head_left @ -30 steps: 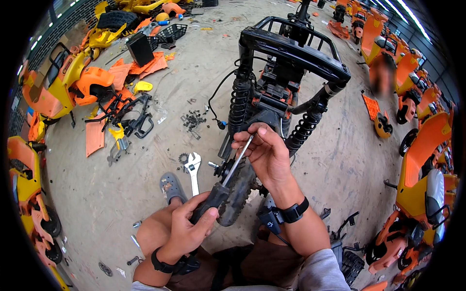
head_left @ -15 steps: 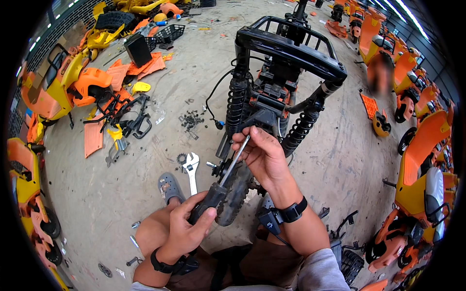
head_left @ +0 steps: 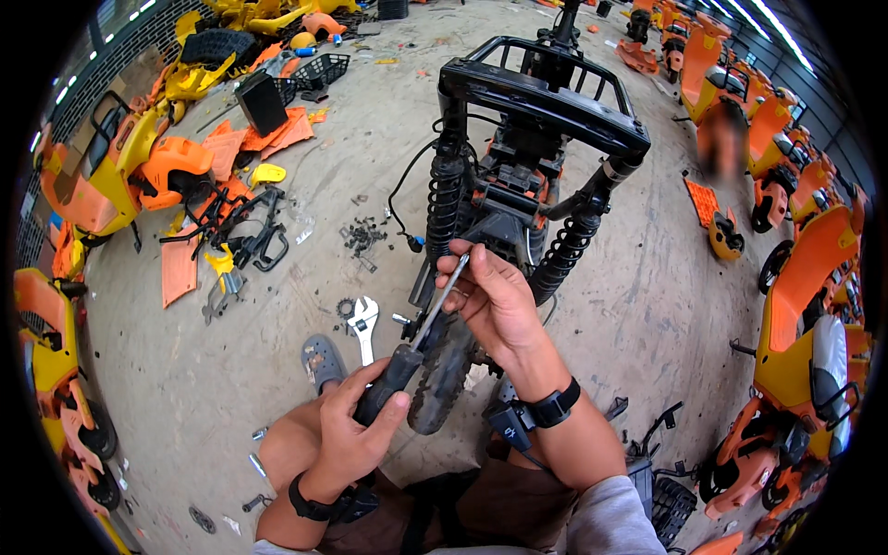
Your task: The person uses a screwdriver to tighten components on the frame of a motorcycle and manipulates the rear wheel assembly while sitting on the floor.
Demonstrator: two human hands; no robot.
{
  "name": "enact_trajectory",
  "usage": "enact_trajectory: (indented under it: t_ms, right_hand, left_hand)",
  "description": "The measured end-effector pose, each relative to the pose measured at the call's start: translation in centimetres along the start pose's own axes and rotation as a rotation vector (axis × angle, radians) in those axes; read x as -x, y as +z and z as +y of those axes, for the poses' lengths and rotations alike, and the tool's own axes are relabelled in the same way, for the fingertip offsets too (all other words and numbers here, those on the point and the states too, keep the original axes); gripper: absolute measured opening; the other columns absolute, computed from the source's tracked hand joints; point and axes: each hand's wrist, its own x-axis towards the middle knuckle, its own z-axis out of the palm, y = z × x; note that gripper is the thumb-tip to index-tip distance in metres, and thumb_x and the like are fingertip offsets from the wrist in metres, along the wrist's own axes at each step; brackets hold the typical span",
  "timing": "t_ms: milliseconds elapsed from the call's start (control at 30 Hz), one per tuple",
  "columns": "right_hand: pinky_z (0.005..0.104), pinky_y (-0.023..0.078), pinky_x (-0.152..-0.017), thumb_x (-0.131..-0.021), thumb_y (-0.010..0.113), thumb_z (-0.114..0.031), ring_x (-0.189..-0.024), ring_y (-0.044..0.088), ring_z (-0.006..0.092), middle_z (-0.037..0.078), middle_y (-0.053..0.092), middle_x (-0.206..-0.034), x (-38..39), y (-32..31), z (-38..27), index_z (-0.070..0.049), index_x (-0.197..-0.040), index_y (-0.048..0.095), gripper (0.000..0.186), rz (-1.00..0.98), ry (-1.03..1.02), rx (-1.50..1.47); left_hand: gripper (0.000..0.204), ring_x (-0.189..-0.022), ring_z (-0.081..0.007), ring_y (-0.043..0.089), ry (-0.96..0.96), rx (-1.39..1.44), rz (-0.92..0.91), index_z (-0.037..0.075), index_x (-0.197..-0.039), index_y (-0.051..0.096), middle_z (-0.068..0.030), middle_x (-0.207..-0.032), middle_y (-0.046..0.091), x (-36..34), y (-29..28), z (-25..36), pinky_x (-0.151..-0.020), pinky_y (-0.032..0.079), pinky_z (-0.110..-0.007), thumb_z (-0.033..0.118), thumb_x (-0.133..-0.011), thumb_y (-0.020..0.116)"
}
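One screwdriver (head_left: pixel 421 334) is held over the tyre (head_left: pixel 441 379), its handle (head_left: pixel 396 372) gripped by the left hand (head_left: pixel 359 435), its tip (head_left: pixel 465 260) pinched by the right hand (head_left: pixel 504 313); the shaft (head_left: pixel 441 298) is best kept steady

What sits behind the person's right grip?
Past the right grip, a black tire shows at lower left and a coil spring at upper right; whatever lies directly behind it is covered and cannot be seen.

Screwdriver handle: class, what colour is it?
The screwdriver handle is black; it shows best in the head view, held in the left hand.
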Motion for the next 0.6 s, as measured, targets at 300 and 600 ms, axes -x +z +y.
enact_trajectory:
  t_ms: [300,600]
  right_hand:
    - [0.0284,0.051,-0.074,-0.094,0.058,-0.038,-0.099,0.06,0.0175,0.012,0.061,-0.119,-0.6,-0.2,0.1,-0.005,-0.14,0.038,0.061,-0.047,0.065,-0.049]
    - [0.0269,0.049,-0.068,-0.095,0.058,-0.028,-0.081,0.061,0.0142,0.007,0.064,-0.102,-1.1,-1.4,-0.4,-0.005,-0.13,0.05,0.043,0.108,0.058,-0.113]
  left_hand:
    - [0.037,-0.073,-0.0051,0.051,-0.01,0.008,-0.002,-0.005,-0.114,0.06,-0.0015,-0.086,0.061,-3.0,-0.2,2.5,-0.064,0.042,-0.02,0.017,-0.086,0.07]
    - [0.039,-0.046,-0.0011,0.043,0.207,-0.089,-0.015,-0.005,-0.117,0.059,0.003,-0.066,0.054,-9.3,1.6,7.4,-0.041,0.031,-0.018,0.019,-0.088,0.068]
